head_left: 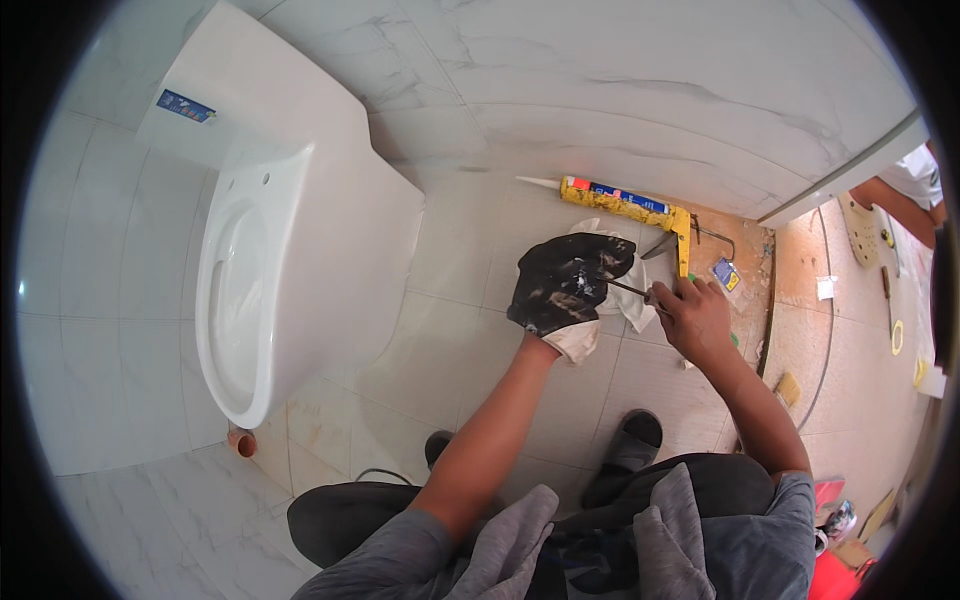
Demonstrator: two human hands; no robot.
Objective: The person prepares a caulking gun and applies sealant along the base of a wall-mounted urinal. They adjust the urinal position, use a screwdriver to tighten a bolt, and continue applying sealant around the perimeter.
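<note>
My left hand reaches into or under a crumpled black cloth smeared with white; its fingers are hidden. Pale cloth shows at the wrist. My right hand is closed round the end of a thin dark rod-like tool, whose far end meets the black cloth. Its exact kind is not clear. White crumpled cloth or paper lies beneath the tool. Just beyond both hands, a yellow caulking gun rests on the tiles, loaded with a tube that has a pale nozzle.
A white toilet stands at the left, near an orange-brown pipe end at the floor. A doorway edge rises at the right. Beyond it are a brush, a cable, a clog and another person's arm.
</note>
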